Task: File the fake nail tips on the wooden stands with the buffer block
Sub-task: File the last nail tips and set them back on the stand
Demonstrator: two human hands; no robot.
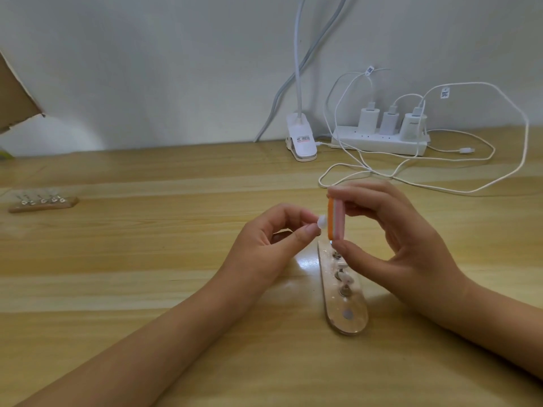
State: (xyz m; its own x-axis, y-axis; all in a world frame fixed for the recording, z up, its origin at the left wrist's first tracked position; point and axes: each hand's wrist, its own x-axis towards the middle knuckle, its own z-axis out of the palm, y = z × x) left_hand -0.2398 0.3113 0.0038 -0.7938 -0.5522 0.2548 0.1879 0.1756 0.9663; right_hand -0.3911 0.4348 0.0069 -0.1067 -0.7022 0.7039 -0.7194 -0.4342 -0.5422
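Observation:
My left hand [269, 245] pinches a small white nail tip [410, 223] between thumb and forefinger, above the wooden table. The tip touches the orange side of the buffer block [335, 220], an upright block with orange, white and pink layers. My right hand [390, 230] grips that block from its top and bottom ends. Beneath the hands lies a long stand [346, 315] with several metal holders, some carrying pale nail tips; its far end is hidden by my right hand. A second wooden stand [44, 203] with several tips sits far left.
A white clip lamp [301, 141] stands at the table's back edge. Beside it lies a white power strip [379, 141] with three chargers, and loose white cables [440, 183] loop over the table behind my right hand. A cardboard piece [14, 98] juts in at upper left.

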